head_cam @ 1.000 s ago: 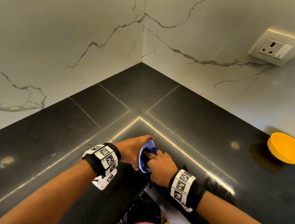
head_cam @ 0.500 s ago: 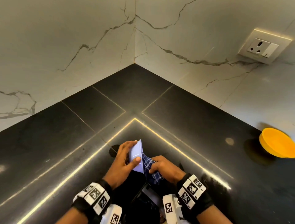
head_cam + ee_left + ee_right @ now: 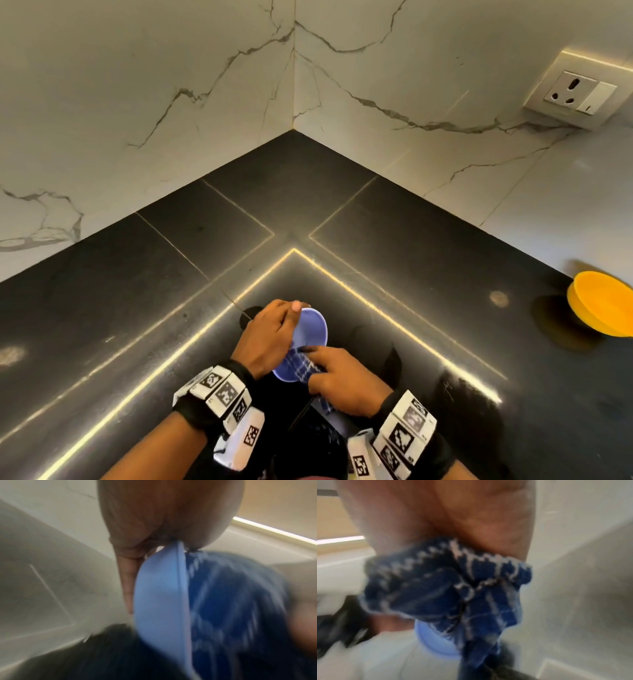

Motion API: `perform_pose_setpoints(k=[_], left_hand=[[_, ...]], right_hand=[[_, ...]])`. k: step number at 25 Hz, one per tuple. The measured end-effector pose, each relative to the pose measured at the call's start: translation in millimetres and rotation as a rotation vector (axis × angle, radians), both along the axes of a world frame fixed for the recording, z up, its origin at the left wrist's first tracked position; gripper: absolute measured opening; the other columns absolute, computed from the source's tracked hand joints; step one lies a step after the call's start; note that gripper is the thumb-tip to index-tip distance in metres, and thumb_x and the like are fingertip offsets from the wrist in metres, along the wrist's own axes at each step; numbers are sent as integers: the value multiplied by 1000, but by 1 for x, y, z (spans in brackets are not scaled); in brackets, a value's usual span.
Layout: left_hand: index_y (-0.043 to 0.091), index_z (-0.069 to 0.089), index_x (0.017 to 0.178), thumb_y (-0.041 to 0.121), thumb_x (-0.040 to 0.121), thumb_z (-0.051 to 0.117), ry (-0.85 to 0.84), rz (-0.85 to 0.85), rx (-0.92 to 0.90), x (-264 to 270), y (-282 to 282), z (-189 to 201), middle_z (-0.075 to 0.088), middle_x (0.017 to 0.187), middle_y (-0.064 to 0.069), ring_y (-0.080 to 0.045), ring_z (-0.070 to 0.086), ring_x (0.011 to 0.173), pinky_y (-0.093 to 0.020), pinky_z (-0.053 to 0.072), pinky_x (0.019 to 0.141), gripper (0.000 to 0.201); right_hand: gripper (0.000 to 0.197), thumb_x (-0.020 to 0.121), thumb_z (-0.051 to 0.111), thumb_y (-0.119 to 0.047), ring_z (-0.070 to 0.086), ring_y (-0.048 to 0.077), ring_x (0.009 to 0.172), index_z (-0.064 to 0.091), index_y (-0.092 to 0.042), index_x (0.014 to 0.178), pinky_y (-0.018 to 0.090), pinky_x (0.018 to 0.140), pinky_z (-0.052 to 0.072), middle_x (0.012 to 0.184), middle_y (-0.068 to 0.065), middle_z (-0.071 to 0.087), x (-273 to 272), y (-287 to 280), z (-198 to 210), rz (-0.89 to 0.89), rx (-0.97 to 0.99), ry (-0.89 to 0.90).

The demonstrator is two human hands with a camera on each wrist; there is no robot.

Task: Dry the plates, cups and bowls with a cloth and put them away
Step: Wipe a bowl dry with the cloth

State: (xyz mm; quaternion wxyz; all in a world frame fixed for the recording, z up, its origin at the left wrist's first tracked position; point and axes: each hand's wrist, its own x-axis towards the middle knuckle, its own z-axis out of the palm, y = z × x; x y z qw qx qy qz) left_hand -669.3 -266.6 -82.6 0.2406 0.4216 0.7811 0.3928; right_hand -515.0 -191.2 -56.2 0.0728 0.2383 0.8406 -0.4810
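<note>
A small light-blue bowl (image 3: 311,330) is held above the near edge of the black counter (image 3: 411,260), tilted with its opening facing up toward me. My left hand (image 3: 270,335) grips its left rim, thumb over the edge. My right hand (image 3: 342,377) holds a dark blue checked cloth (image 3: 301,363) and presses it into the bowl's near side. The left wrist view shows the bowl (image 3: 161,601) edge-on with the cloth (image 3: 231,601) beside it. In the right wrist view the bunched cloth (image 3: 445,585) hangs from my palm over the bowl (image 3: 435,645).
An orange bowl (image 3: 603,303) sits on the counter at the far right. A wall socket (image 3: 575,92) is set in the marble wall at the upper right. The two marble walls meet in a corner behind the counter.
The bowl has turned from edge-on to opening upward. My left hand shifted its hold to the rim. My right hand moved the cloth into the bowl's near side.
</note>
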Motion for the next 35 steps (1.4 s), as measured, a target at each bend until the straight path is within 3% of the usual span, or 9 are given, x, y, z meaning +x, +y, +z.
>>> perform_pose_setpoints(k=[4, 9, 13, 18, 23, 25, 29, 32, 35], left_hand=[[26, 57, 72, 64, 97, 19, 214, -81, -397, -5, 27, 25, 64, 99, -5, -33, 60, 100, -43, 46, 91, 59], [17, 66, 88, 60, 100, 16, 477, -208, -489, 6, 49, 24, 69, 100, -12, -37, 62, 96, -40, 48, 83, 67], [18, 58, 79, 61, 99, 15, 423, -312, -558, -5, 69, 30, 67, 102, -13, -35, 61, 96, -43, 48, 88, 64], [17, 49, 71, 58, 101, 23, 288, -357, -564, -10, 75, 30, 61, 91, -14, -36, 59, 97, -40, 44, 82, 56], [18, 44, 62, 50, 104, 26, 234, -383, -558, -20, 79, 41, 63, 92, -20, -38, 59, 95, -34, 38, 75, 56], [20, 46, 62, 51, 103, 25, 267, -405, -576, -16, 81, 45, 59, 85, -13, -36, 60, 92, -36, 42, 78, 55], [19, 47, 66, 49, 103, 25, 278, -368, -539, -6, 76, 44, 57, 84, -12, -36, 59, 93, -39, 45, 81, 53], [10, 51, 70, 41, 105, 30, 140, -200, -396, -7, 60, 38, 63, 97, -22, -38, 57, 95, -37, 42, 79, 51], [7, 53, 64, 35, 105, 36, -73, 53, -193, -14, 33, 26, 63, 76, -18, -34, 55, 78, -37, 37, 73, 53]], right_hand=[[54, 76, 43, -22, 49, 34, 94, 58, -24, 128, 41, 73, 44, 148, -7, 40, 14, -14, -12, 362, 625, -49], [17, 68, 62, -34, 55, 28, 78, 74, -26, 77, 35, 59, 36, 99, -4, 67, -7, -9, -11, 355, 941, -288], [37, 89, 55, -33, 48, 36, 109, 65, -19, 122, 44, 80, 41, 135, 8, 48, -19, -18, -16, 332, 984, -379], [21, 85, 52, -18, 56, 34, 99, 65, -10, 99, 32, 68, 34, 110, 8, 61, -19, 9, 9, 249, 499, -313], [19, 71, 70, -30, 52, 33, 93, 75, -20, 87, 41, 67, 38, 117, 6, 61, -16, 4, 1, 389, 958, -423], [30, 76, 68, -32, 50, 36, 102, 73, -19, 102, 45, 74, 41, 131, 11, 51, -20, -4, -5, 364, 990, -404], [32, 87, 50, -23, 48, 37, 105, 64, -13, 115, 38, 74, 37, 128, 10, 49, -25, -6, 2, 208, 754, -322], [18, 82, 52, -12, 58, 27, 85, 69, -17, 80, 32, 68, 40, 88, 4, 66, -30, 13, 15, 99, 184, -249], [25, 68, 62, -6, 48, 14, 58, 58, -18, 46, 32, 63, 39, 52, -7, 53, -22, 24, 16, -151, -238, -110]])
